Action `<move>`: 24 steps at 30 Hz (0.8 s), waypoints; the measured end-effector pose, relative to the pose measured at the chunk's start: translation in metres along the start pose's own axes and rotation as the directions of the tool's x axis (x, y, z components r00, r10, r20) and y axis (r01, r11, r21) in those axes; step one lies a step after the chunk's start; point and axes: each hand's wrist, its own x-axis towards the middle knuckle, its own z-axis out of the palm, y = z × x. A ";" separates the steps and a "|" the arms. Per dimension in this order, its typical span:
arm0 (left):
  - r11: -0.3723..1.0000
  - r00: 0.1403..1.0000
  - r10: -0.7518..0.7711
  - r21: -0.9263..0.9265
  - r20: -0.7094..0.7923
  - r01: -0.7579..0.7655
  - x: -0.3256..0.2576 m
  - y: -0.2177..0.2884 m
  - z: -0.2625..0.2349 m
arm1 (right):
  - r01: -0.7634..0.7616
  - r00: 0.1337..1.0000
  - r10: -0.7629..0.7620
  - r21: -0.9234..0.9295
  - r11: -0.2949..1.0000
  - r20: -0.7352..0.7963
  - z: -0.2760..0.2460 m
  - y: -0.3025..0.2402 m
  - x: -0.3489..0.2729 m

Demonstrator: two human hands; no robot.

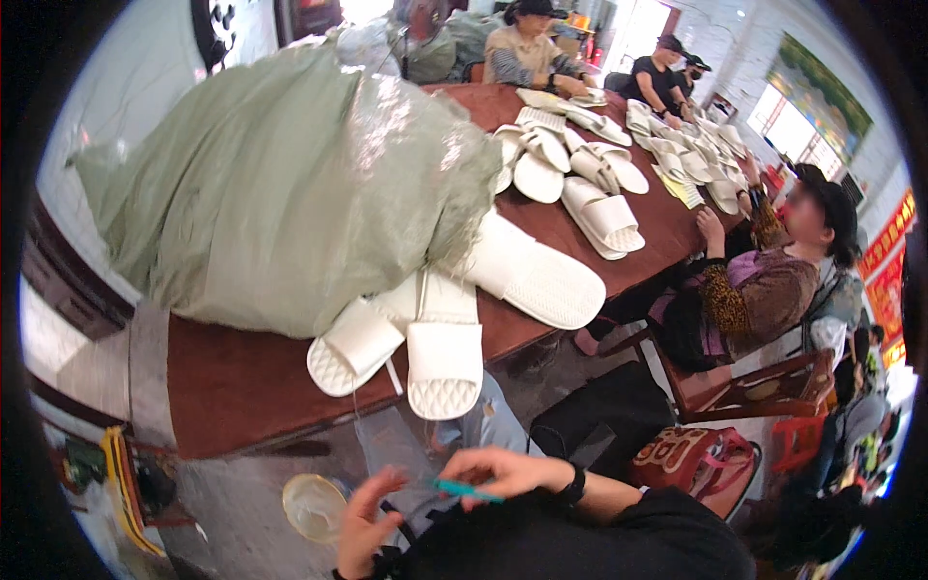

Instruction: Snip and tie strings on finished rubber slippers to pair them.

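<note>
Tool (471,490), teal and slim, is held in the air off the near edge of the counter (227,387); its long axis runs sideways, nearly level, left end toward the left hand (365,522). The right hand (498,472) reaches in from the right, wrist bent, its grip pinching the tool. The left grip is spread, fingers up. One slipper (445,362) overhangs the near edge.

Sack (280,203): apparently woven plastic, creased, glossy where I see light strike, frayed at the mouth. Slippers (445,350): matt, rubbery-looking, footbeds textured. Table (232,391): matt top; material unclear from where I stand. Chair (788,387): polished wood. Teal tool (469,490): smooth, plastic-looking. Film (391,445): thin, transparent plastic.
</note>
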 end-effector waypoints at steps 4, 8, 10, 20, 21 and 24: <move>0.953 0.979 -0.065 0.303 0.194 0.003 0.025 0.002 0.025 | -0.046 0.999 0.048 -0.108 0.993 0.019 0.009 0.002 0.001; 0.983 0.999 -0.008 0.185 -0.043 0.015 0.029 0.023 0.053 | 0.113 0.962 -0.245 -0.647 0.754 -0.118 -0.030 -0.037 -0.029; 0.967 0.952 -0.195 0.118 -0.235 0.227 0.019 0.019 0.040 | 0.010 0.776 -0.560 -0.882 0.471 -0.290 -0.074 -0.074 -0.046; 0.993 0.940 -0.095 0.037 -0.328 0.114 -0.001 0.008 0.023 | -0.091 0.753 -0.082 -0.226 0.970 -0.653 -0.258 -0.115 -0.100; 0.993 0.943 -0.087 0.046 -0.321 0.107 -0.003 0.005 0.018 | -0.071 0.793 -0.072 -0.209 0.975 -0.605 -0.257 -0.107 -0.097; 0.986 0.920 -0.060 0.121 -0.387 0.115 -0.005 0.006 0.015 | -0.010 0.769 -0.058 -0.103 0.995 -0.636 -0.237 -0.090 -0.091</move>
